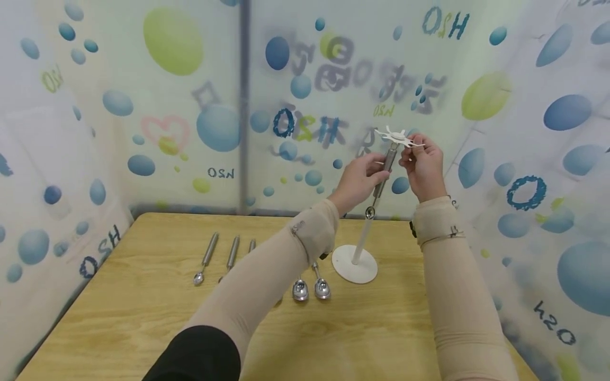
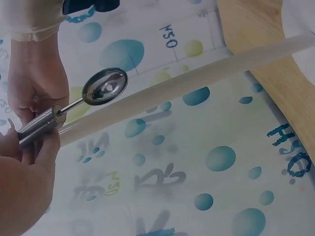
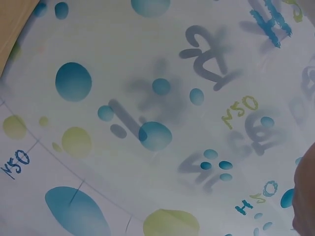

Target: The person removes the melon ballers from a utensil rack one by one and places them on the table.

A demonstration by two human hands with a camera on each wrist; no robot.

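My left hand (image 1: 360, 177) grips the handle of a metal melon baller (image 1: 389, 161), which hangs bowl-down beside the pole of a white stand. Its oval bowl (image 2: 105, 87), pierced by a small hole, shows in the left wrist view. The handle's upper end meets the stand's hooked, star-shaped top (image 1: 397, 136). With thumb and fingers, my right hand (image 1: 425, 168) pinches one hook of that top from the right. Only an edge of the right hand (image 3: 306, 191) enters the right wrist view.
The stand's round white base (image 1: 343, 267) rests on the wooden table (image 1: 371, 328). Several more metal scoops lie in a row to its left, including a small one (image 1: 207, 254) and a larger one (image 1: 322, 288); my left forearm covers part of the row. Patterned curtains (image 1: 295, 174) surround the table.
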